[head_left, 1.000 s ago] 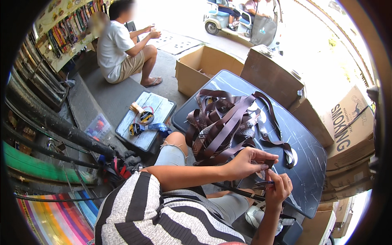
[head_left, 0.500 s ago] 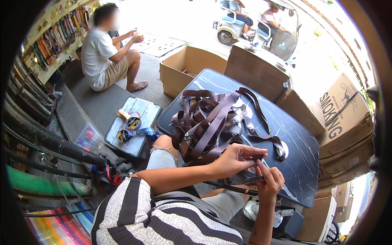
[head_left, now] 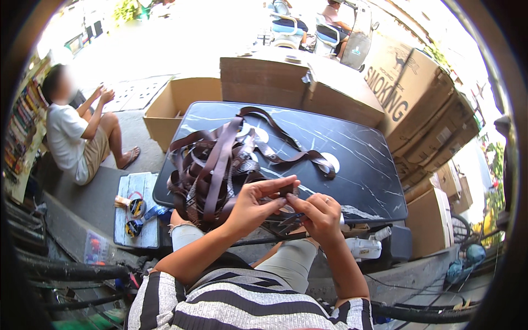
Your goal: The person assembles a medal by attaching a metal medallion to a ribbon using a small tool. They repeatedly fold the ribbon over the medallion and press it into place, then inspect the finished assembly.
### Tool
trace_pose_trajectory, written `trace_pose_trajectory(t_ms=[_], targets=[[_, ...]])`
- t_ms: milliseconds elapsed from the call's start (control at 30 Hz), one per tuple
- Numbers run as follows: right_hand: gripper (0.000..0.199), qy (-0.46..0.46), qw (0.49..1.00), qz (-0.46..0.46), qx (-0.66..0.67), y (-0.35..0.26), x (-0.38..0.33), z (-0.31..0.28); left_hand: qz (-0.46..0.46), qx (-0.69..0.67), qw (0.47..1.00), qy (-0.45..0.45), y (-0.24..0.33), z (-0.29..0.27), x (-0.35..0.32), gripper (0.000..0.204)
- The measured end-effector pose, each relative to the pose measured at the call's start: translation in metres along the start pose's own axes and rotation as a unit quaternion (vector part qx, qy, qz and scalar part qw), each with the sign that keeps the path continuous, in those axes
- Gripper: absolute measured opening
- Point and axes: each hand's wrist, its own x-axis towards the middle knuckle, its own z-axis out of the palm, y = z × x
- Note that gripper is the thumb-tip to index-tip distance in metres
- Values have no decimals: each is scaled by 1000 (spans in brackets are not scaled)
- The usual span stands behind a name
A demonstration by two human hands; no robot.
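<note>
My left hand (head_left: 254,204) is closed, pinching a short end of brown ribbon (head_left: 286,190) between thumb and fingers. My right hand (head_left: 320,213) is closed too, its thumb and finger meeting at the same ribbon end. Below the right fingers a dark, narrow bladed tool (head_left: 288,220), perhaps scissors, sticks out toward the left; its handle is hidden. Just beyond my hands, a tangled heap of wide brown ribbon (head_left: 220,159), some of it patterned, covers the left part of the black marbled table (head_left: 352,165). One strand loops right to a white disc (head_left: 330,161).
Cardboard boxes (head_left: 264,80) line the table's far side, with a tall stack (head_left: 410,93) at right. An open carton (head_left: 181,99) stands far left. On a small whitish table (head_left: 137,187) lie tape rolls and a blue strap. Another person (head_left: 74,126) sits at left.
My view has swung right, so the table and boxes sit further left in the picture. Both hands stay together on the ribbon end, with little change in grip.
</note>
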Motion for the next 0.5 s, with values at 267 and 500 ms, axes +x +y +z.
trace_pose_trajectory(t_ms=[267,500], targets=[[43,13,1000,-10,-11,3,-3,1,-14,-7,1000,6,6,5,0,53],[39,20,998,-38,-40,2,0,-1,-8,0,1000,14,4,4,1,44]])
